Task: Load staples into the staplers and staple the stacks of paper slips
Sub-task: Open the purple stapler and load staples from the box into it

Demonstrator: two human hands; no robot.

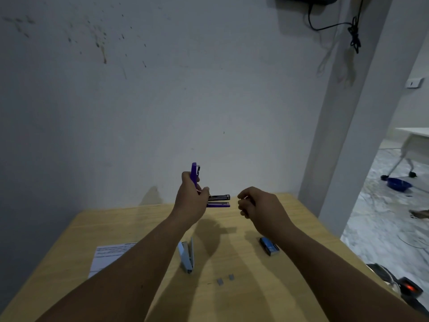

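My left hand (190, 196) holds a purple stapler (218, 201) up above the far end of the wooden table (232, 298). The stapler's lid stands swung upright and its magazine points right. My right hand (257, 204) hovers just right of the magazine's tip with thumb and fingers pinched together; I cannot tell whether they hold staples. A light blue stapler (186, 257) lies on the table between my forearms. A dark blue staple box (269, 245) lies under my right wrist. Two small staple strips (225, 279) lie near the table's middle. A printed paper (106, 256) shows beside my left forearm.
A stained wall stands right behind the table's far edge. To the right a pillar borders a doorway onto a marble floor with a blue basin (398, 183) and a white table's legs (404, 163). Dark objects (394, 284) sit off the table's right edge.
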